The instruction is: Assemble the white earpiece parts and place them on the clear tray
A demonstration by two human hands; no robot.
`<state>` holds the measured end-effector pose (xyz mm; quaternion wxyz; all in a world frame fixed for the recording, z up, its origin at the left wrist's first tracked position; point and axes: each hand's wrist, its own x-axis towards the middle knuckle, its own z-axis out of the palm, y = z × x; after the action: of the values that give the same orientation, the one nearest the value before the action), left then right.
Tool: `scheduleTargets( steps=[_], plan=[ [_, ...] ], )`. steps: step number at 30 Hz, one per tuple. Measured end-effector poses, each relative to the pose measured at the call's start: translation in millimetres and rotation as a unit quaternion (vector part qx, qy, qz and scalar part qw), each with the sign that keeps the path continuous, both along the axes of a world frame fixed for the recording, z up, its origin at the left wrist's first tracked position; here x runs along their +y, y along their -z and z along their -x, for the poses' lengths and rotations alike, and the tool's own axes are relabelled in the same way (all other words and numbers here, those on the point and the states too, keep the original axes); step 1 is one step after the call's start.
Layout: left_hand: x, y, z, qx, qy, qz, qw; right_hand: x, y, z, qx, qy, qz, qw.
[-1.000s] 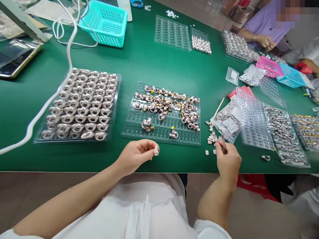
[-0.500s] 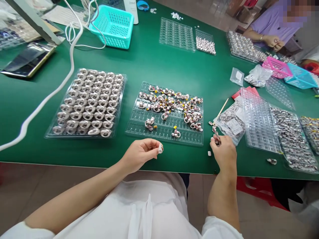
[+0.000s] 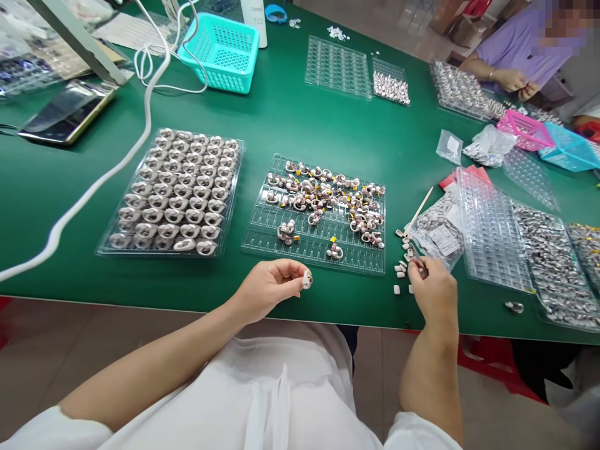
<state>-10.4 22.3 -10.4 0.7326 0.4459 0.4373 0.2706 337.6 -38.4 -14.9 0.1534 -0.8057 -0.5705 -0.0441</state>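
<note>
My left hand [image 3: 272, 289] is closed, with a small white rounded electronic part [image 3: 306, 279] pinched between thumb and fingertips in front of the middle tray. My right hand [image 3: 435, 289] is closed around metal tweezers [image 3: 420, 262], whose tips point down among small white oblong pieces [image 3: 400, 269] scattered on the green table. Whether the tips grip a piece is too small to tell. Between the hands and farther back lies a clear plastic tray [image 3: 300, 247] holding many small white ring-shaped parts with yellow tabs.
Left stands a clear tray [image 3: 100, 245] full of pale shells. Beyond the right hand lie a bag of white pieces [image 3: 443, 234], a wooden stick [image 3: 422, 206] and more clear trays [image 3: 492, 231]. A turquoise basket [image 3: 234, 78] and white cable [image 3: 150, 100] lie behind. A person [image 3: 509, 47] works at far right.
My right hand has shifted slightly to the right and back from the white pieces, so more of them show. My left hand keeps its pinch; the view has swung slightly.
</note>
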Motion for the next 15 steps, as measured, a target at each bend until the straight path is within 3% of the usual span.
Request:
scheduleTargets(
  steps=[5,11,15],
  plan=[
    [1,-1.4,0,0.014,-0.004,-0.003,1.000,1,-1.5,-15,-0.031,0.014,-0.010,0.999],
    [1,-5.0,-1,0.008,-0.010,0.013,1.000,11,-4.3,-15,-0.032,-0.039,0.057,0.997],
    [4,-7.7,-2,-0.004,-0.014,0.034,0.999,19,-2.6,-15,-0.033,-0.030,0.115,0.992]
  ],
)
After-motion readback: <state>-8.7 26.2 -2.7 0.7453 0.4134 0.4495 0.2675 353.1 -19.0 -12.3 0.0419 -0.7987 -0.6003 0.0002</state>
